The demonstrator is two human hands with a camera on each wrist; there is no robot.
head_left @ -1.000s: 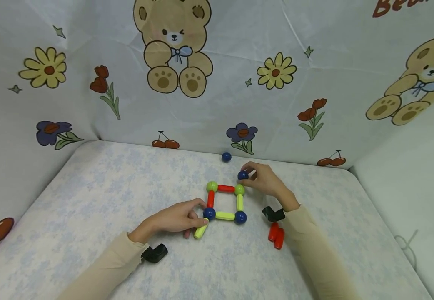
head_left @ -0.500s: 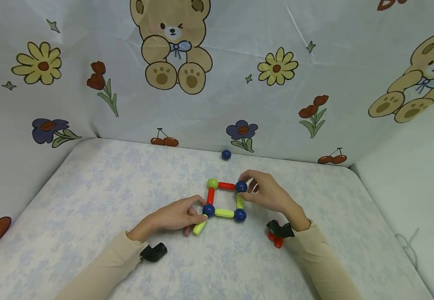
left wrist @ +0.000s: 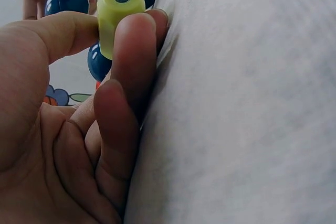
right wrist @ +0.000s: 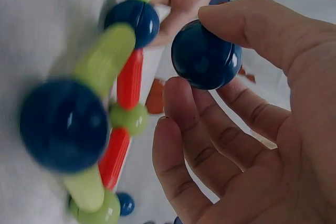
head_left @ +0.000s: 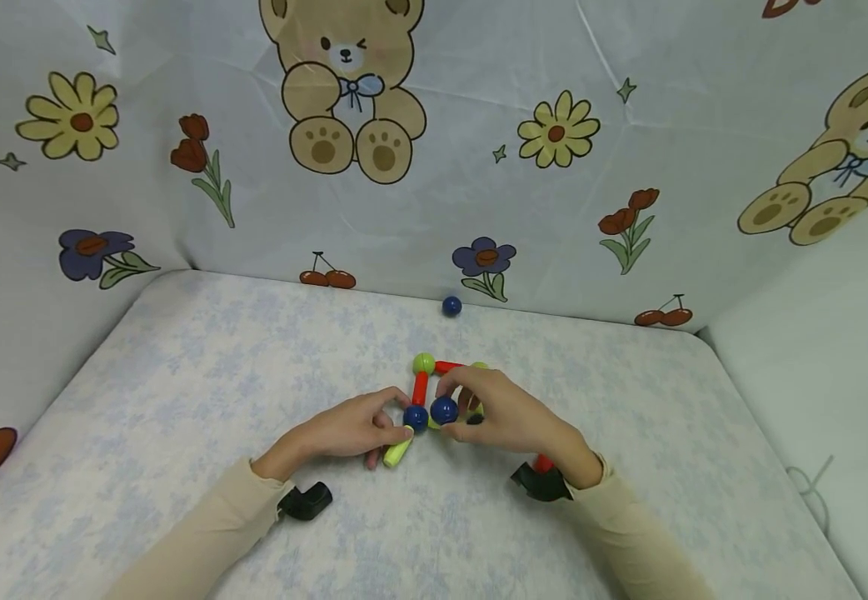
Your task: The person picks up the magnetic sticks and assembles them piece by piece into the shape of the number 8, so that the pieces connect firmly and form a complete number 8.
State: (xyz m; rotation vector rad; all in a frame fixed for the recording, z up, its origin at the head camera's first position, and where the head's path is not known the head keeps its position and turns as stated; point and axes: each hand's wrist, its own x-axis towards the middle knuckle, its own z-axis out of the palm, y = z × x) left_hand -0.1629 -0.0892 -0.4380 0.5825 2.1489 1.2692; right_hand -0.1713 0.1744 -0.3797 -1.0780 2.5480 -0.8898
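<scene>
My left hand [head_left: 355,427] pinches a yellow-green rod [left wrist: 107,30] between thumb and fingers, low against the tabletop. That magnetic rod joins a blue ball [head_left: 415,418] at the near left corner of a flat square of rods and balls. Between thumb and fingertips, my right hand [head_left: 509,412] holds another blue ball [right wrist: 205,56], raised above the square's near side. Red rods [right wrist: 130,80] and green balls [right wrist: 128,119] form part of the square; its near right blue ball [right wrist: 63,124] shows in the right wrist view. In the head view, my right hand hides much of the square's right side.
A loose blue ball [head_left: 452,307] lies at the back of the table, close to the printed cloth wall. Beneath my right wrist, a red rod [head_left: 543,463] is partly covered. Pale patterned cloth covers the tabletop [head_left: 254,358].
My right hand has carried its blue ball from beyond the far right corner, past that corner, toward the near left one. My left hand has stayed in place on the rod.
</scene>
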